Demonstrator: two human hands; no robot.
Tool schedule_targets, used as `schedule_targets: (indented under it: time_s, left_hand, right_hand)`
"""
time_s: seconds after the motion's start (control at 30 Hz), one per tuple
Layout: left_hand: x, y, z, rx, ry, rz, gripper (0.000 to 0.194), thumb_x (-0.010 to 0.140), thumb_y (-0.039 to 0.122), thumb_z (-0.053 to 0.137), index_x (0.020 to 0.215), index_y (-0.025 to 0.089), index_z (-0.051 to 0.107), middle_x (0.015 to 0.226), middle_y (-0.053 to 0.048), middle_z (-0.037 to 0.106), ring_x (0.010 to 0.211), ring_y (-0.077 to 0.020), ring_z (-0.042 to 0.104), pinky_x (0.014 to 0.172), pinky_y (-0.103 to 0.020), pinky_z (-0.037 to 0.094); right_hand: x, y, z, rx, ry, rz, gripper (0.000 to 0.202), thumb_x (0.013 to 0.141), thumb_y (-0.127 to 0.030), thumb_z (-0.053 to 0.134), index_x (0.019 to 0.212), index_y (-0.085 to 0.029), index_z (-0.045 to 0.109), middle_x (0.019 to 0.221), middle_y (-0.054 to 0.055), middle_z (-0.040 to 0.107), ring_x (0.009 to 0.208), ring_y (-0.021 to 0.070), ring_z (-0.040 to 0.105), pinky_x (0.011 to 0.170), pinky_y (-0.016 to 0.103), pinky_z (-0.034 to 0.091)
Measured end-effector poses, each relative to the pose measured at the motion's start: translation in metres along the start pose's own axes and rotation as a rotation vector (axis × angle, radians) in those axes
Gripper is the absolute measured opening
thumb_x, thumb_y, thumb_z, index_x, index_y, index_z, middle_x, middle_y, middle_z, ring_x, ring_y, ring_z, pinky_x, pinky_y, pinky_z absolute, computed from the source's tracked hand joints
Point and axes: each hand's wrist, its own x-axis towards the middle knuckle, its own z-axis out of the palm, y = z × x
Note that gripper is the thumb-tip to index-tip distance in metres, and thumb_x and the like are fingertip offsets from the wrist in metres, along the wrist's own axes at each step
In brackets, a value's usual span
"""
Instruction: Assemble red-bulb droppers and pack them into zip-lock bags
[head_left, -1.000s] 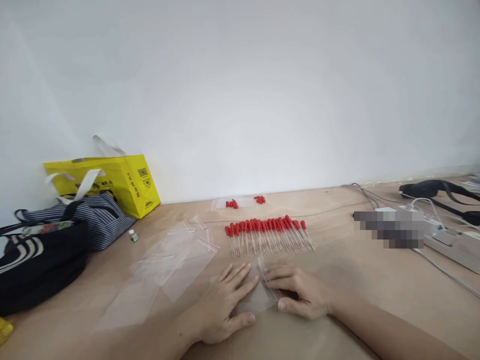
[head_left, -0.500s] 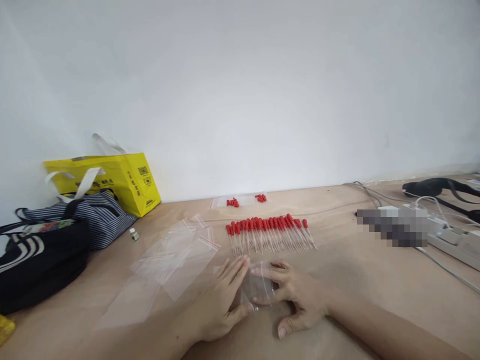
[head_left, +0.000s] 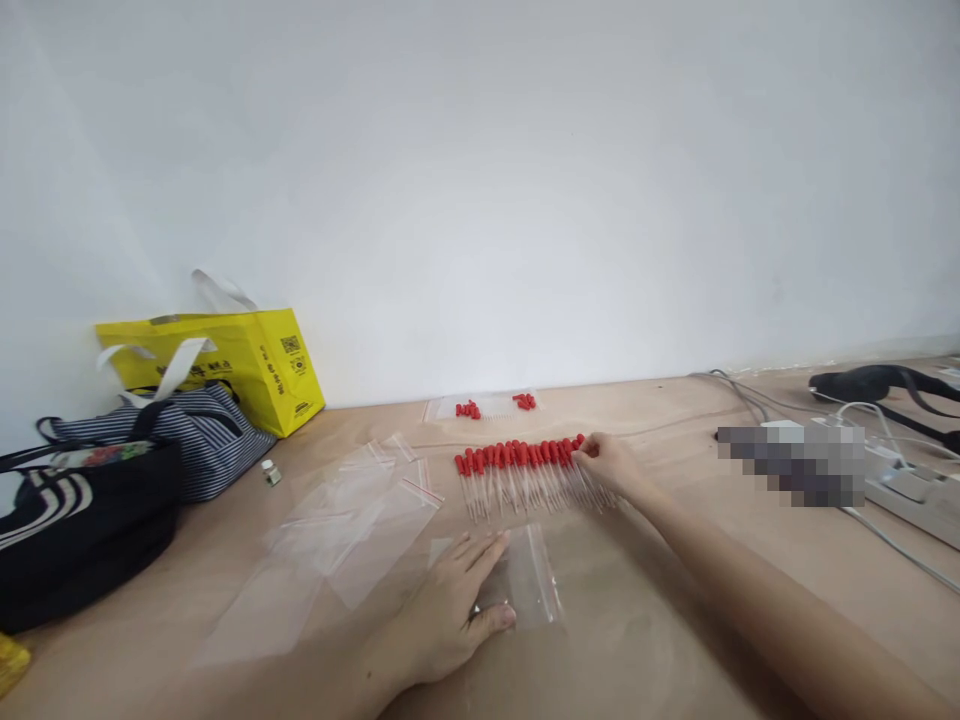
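Note:
My left hand (head_left: 461,605) lies flat with fingers stretched out, pressing a clear zip bag (head_left: 534,575) onto the table. The bag's sealing strip sticks out to the right of the thumb. Farther back lies a row of thin clear droppers with red rubber bulbs (head_left: 517,455), bulbs pointing away from me. At the right end of that row, my right hand (head_left: 606,462) pinches a dropper by its red bulb. The fingers and palm cover part of the droppers there.
Loose clear zip bags (head_left: 375,530) overlap to the left. Behind the row, another bag (head_left: 495,404) carries more red bulbs. A small bottle (head_left: 271,472), a yellow bag (head_left: 289,370), a striped bag (head_left: 217,440) and a black bag (head_left: 112,540) stand left. A power strip (head_left: 911,490) with cables lies right.
My right hand has left the zip bag and moved up and right to the droppers, its fingers closing at the right end. The left hand stays on the bag.

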Motion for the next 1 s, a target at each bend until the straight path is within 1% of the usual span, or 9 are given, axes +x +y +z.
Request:
schedule_targets:
  time_s: [0.1, 0.3, 0.47, 0.53, 0.6, 0.67, 0.73, 0.87, 1.0]
  left_hand:
    - [0.001, 0.000, 0.000, -0.013, 0.016, 0.020, 0.057, 0.079, 0.042, 0.048, 0.130, 0.022, 0.032, 0.133, -0.008, 0.036, 0.121, -0.0271, 0.033, 0.100, -0.047, 0.024]
    - [0.000, -0.002, 0.003, -0.006, 0.039, 0.025, 0.057, 0.079, 0.042, 0.049, 0.130, 0.023, 0.031, 0.133, -0.008, 0.036, 0.120, -0.0262, 0.033, 0.100, -0.047, 0.025]
    - [0.000, -0.002, 0.002, -0.036, 0.055, 0.035, 0.056, 0.079, 0.040, 0.050, 0.130, 0.025, 0.031, 0.133, -0.006, 0.036, 0.121, -0.0257, 0.033, 0.102, -0.047, 0.022]
    - [-0.001, -0.003, 0.003, -0.029, 0.057, 0.035, 0.056, 0.079, 0.039, 0.050, 0.130, 0.024, 0.032, 0.133, -0.006, 0.036, 0.121, -0.0254, 0.033, 0.102, -0.046, 0.022]
    - [-0.001, -0.003, 0.004, -0.018, 0.058, 0.039, 0.055, 0.080, 0.038, 0.049, 0.130, 0.024, 0.032, 0.133, -0.006, 0.036, 0.121, -0.0247, 0.033, 0.102, -0.046, 0.021]
    - [-0.001, -0.004, 0.006, -0.019, 0.071, 0.053, 0.055, 0.081, 0.039, 0.047, 0.131, 0.025, 0.029, 0.134, -0.005, 0.036, 0.122, -0.0243, 0.032, 0.102, -0.046, 0.022]
    - [0.000, -0.004, 0.008, -0.025, 0.084, 0.056, 0.057, 0.081, 0.039, 0.046, 0.132, 0.024, 0.026, 0.135, -0.006, 0.034, 0.122, -0.0248, 0.031, 0.102, -0.047, 0.022]
    - [0.001, -0.001, 0.010, -0.021, 0.074, 0.042, 0.060, 0.082, 0.039, 0.045, 0.134, 0.022, 0.020, 0.136, -0.008, 0.031, 0.123, -0.0258, 0.030, 0.101, -0.047, 0.022]
    - [0.001, 0.004, 0.012, -0.028, 0.084, 0.022, 0.062, 0.081, 0.037, 0.045, 0.135, 0.022, 0.018, 0.137, -0.008, 0.030, 0.123, -0.0257, 0.029, 0.101, -0.047, 0.023]
  right_hand:
    - [0.017, -0.005, 0.006, -0.060, 0.001, 0.047, 0.009, 0.067, -0.017, 0.053, 0.072, -0.012, 0.059, 0.074, 0.012, 0.063, 0.072, 0.0206, 0.059, 0.059, 0.025, 0.039]
    - [0.021, -0.020, 0.024, -0.099, -0.021, 0.115, 0.024, 0.061, -0.005, 0.053, 0.084, -0.009, 0.057, 0.080, 0.018, 0.062, 0.077, 0.0253, 0.060, 0.060, 0.027, 0.040]
    - [0.017, -0.027, 0.009, -0.010, 0.011, 0.048, 0.035, 0.068, -0.007, 0.048, 0.102, -0.006, 0.048, 0.085, 0.018, 0.059, 0.080, 0.0242, 0.058, 0.065, 0.029, 0.041]
    - [0.008, -0.025, 0.000, 0.042, 0.029, -0.012, 0.038, 0.073, -0.011, 0.043, 0.112, -0.009, 0.041, 0.085, 0.012, 0.059, 0.080, 0.0197, 0.058, 0.067, 0.027, 0.042]
    - [-0.009, -0.019, -0.005, 0.183, 0.050, -0.083, 0.037, 0.078, -0.017, 0.038, 0.116, -0.015, 0.035, 0.081, 0.005, 0.056, 0.071, 0.0147, 0.057, 0.064, 0.025, 0.043]
    - [-0.031, -0.010, -0.002, 0.523, 0.095, -0.151, 0.034, 0.081, -0.026, 0.035, 0.113, -0.018, 0.033, 0.075, 0.000, 0.050, 0.055, 0.0117, 0.053, 0.053, 0.025, 0.044]
    - [-0.053, -0.002, 0.004, 0.745, 0.112, -0.164, 0.034, 0.080, -0.035, 0.038, 0.110, -0.019, 0.032, 0.070, -0.003, 0.044, 0.047, 0.0094, 0.047, 0.047, 0.025, 0.042]
    - [-0.083, 0.004, 0.019, 0.887, 0.128, -0.134, 0.037, 0.078, -0.042, 0.043, 0.106, -0.021, 0.030, 0.069, -0.003, 0.041, 0.051, 0.0106, 0.049, 0.050, 0.026, 0.044]
    - [-0.093, -0.003, 0.029, 0.967, 0.054, -0.109, 0.039, 0.077, -0.049, 0.045, 0.102, -0.022, 0.030, 0.070, -0.002, 0.044, 0.055, 0.0127, 0.052, 0.053, 0.029, 0.046]
